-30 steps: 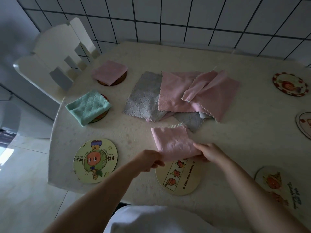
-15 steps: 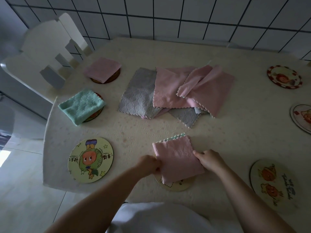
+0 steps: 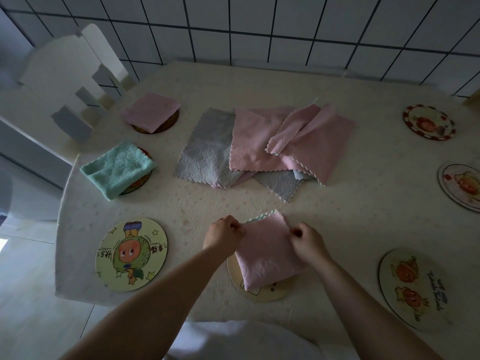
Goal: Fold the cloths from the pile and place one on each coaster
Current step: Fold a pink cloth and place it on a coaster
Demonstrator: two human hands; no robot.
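Note:
A folded pink cloth (image 3: 267, 255) lies over the near middle coaster (image 3: 262, 294), covering most of it. My left hand (image 3: 223, 235) pinches the cloth's far left corner and my right hand (image 3: 306, 242) pinches its far right corner. The pile of unfolded grey and pink cloths (image 3: 259, 146) sits at the table's centre. A folded pink cloth (image 3: 150, 111) and a folded teal cloth (image 3: 117, 168) each rest on a coaster at the left.
Bare cartoon coasters lie at near left (image 3: 131, 254), near right (image 3: 413, 287), right edge (image 3: 461, 185) and far right (image 3: 428, 122). A white chair (image 3: 65, 81) stands at the table's left corner. A tiled wall runs behind the table.
The folded pink cloth came toward me and down onto the near middle coaster. Both hands shifted from its near edge to its far corners.

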